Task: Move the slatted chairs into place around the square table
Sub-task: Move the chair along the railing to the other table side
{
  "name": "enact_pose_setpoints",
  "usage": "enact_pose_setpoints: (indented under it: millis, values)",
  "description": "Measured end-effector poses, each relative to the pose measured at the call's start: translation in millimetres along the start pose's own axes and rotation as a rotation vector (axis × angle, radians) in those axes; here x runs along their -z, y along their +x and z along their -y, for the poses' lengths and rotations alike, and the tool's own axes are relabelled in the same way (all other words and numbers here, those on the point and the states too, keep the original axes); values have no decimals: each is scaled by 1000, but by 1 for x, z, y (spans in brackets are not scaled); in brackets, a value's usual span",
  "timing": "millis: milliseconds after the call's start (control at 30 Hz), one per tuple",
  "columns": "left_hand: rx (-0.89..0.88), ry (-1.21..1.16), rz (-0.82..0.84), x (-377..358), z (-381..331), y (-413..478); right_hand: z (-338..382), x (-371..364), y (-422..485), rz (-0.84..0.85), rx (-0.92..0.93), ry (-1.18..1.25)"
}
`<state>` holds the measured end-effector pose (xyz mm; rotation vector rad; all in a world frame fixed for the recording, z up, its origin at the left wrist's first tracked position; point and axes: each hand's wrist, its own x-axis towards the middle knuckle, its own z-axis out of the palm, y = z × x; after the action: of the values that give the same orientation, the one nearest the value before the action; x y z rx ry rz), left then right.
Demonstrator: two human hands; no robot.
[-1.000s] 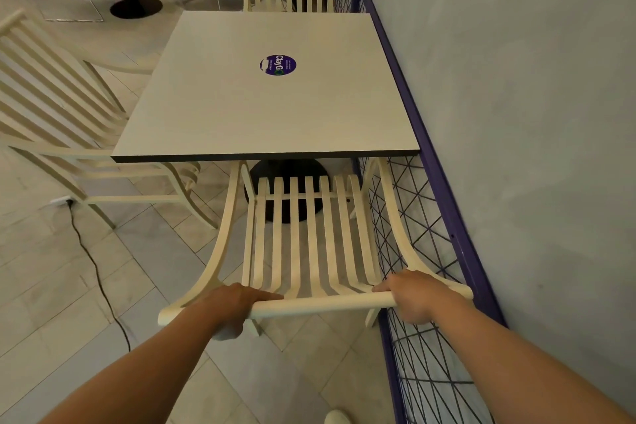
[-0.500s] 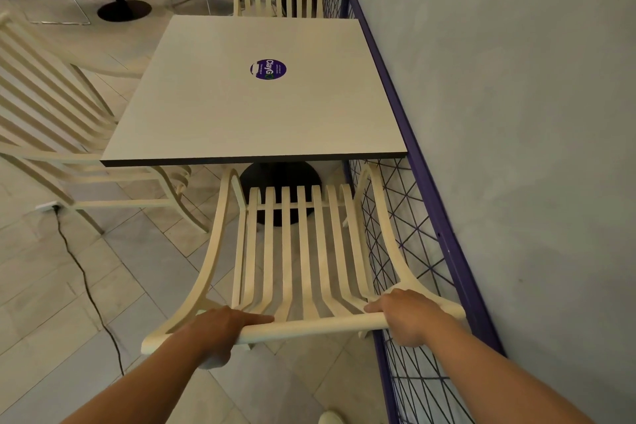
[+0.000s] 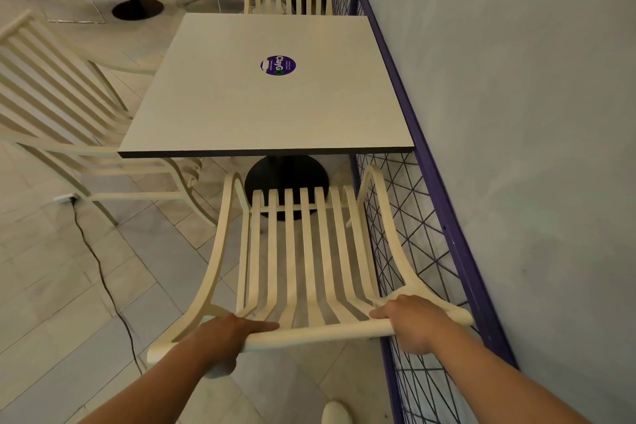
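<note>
You had little room on the right: the wire fence (image 3: 413, 217) ran just beside the near chair (image 3: 320, 332) and your right hand (image 3: 416, 323). Ahead, the bench (image 3: 241, 113) edge stood close to the chair's front, its black pedestal base (image 3: 285, 172) behind the slats. On the left, open floor (image 3: 69, 320) lay beside your left hand (image 3: 220, 337), crossed by a black cable (image 3: 99, 272); farther left, a second chair (image 3: 69, 147) crowded the bench's left side.

round purple sticker (image 3: 278, 66) | reads "ClayG…" | on square table (image 3: 241, 107) | smaller print illegible
</note>
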<state>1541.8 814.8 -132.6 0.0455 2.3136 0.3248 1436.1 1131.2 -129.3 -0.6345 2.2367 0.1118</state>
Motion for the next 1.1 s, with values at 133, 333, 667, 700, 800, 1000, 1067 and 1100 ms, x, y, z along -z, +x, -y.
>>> enact_pose_setpoints:
  millis: [133,333,667,700,800,1000,1067,1100]
  values:
    - [14,-19,19,-2,-2,-7,4,-3,-5,7,5,5]
    - [28,-149,87,1,7,-9,3,4,-7,124,8,174]
    - [-6,16,-9,-6,-3,-6,7,-4,-6,29,22,44]
    - [-13,23,-13,-6,-3,-6,7,-4,-5,18,20,40]
    - [-12,40,-18,-4,2,-3,7,-3,-3,2,21,19]
    - [-14,42,-75,6,10,13,5,11,7,-20,5,15]
    - [-13,49,-79,10,14,19,4,15,12,-24,-7,19]
    - [-12,54,-80,12,15,21,4,17,14,-24,-11,23]
